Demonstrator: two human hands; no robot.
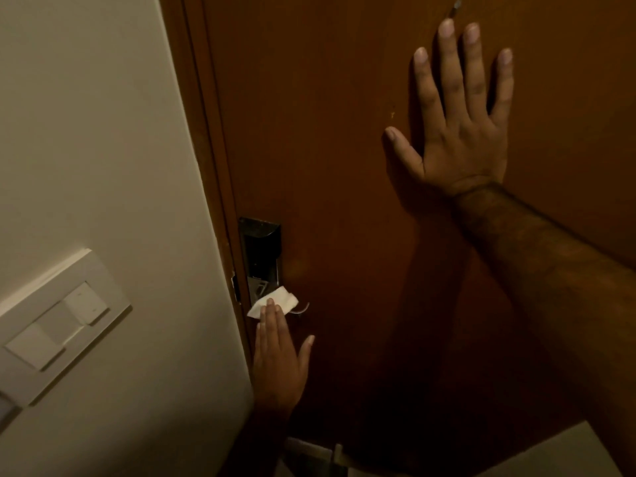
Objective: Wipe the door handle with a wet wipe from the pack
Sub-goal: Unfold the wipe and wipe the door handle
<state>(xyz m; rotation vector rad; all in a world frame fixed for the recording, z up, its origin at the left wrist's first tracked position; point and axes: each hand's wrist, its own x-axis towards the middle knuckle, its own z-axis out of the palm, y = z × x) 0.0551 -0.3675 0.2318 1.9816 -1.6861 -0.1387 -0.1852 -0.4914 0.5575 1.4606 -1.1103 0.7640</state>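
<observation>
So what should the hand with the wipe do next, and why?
Probably slide the wipe rightward along the door handle. The left hand presses it near the lock plate, leaving the handle's tip uncovered, while the right hand lies flat on the door.

1. Door [344,132]: reddish-brown wood-look panel, smooth, low satin sheen; a few small nicks and specks on its face.
2. Lock plate [260,249], at the door's left edge: dark metal, glossy, with a reflective bevel along its top.
3. Door handle [303,308], just below the lock plate: thin bright metal, polished; mostly covered.
4. Wet wipe [275,302], over the handle: white non-woven sheet, matt, soft, creased.
5. Wall [96,132], left of the door: cream painted plaster, matt, smooth.
6. Switch plate [58,325], on the wall: white plastic, smooth, faintly glossy.
</observation>
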